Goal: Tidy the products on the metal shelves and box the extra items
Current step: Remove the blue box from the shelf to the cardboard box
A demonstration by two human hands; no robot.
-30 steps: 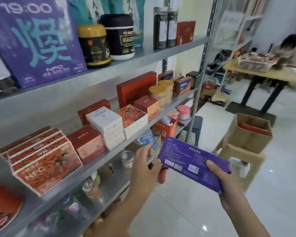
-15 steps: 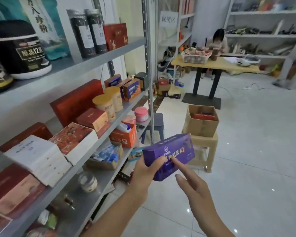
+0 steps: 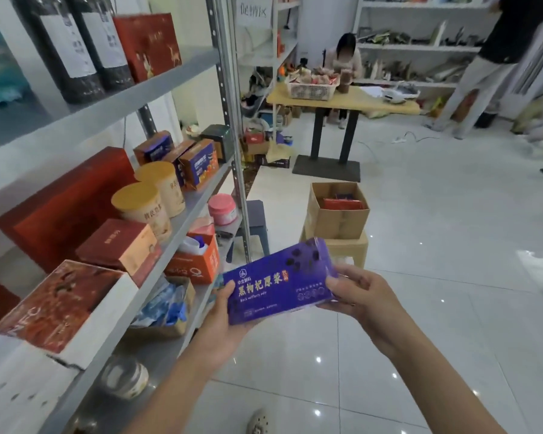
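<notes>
Two bare forearms reach forward from the bottom of the view. Between them, at the centre, a long purple box (image 3: pixel 276 286) with gold Chinese lettering is held in the air above the floor. The left hand (image 3: pixel 223 321) cups its left end from below, and its grip closes with the thumb laid on the printed face. The right hand (image 3: pixel 361 299) holds the right end, and its grip pinches the box with the thumb on top and the fingers underneath. The box's long axis runs left to right, with the right end raised slightly and pointing further away. The printed face tilts up toward the viewer, and the lettering is upright.

The metal shelves (image 3: pixel 187 211) crowd the left side, their front edges running diagonally away. The box's left end hangs just beside the lower shelf's edge, near an orange tissue box (image 3: pixel 198 261). The shelf above it carries red boxes and two yellow canisters (image 3: pixel 145 205).

To the right and ahead, glossy white floor tiles (image 3: pixel 420 277) spread wide. Just beyond the purple box, an open cardboard box (image 3: pixel 336 220) with red packets inside stands on a beige stool (image 3: pixel 348 249), and a grey stool (image 3: pixel 257 223) is beside the shelf post.

Further back, a seated person (image 3: pixel 345 54) is at a wooden worktop (image 3: pixel 342 100) that holds a white basket (image 3: pixel 311 89).
</notes>
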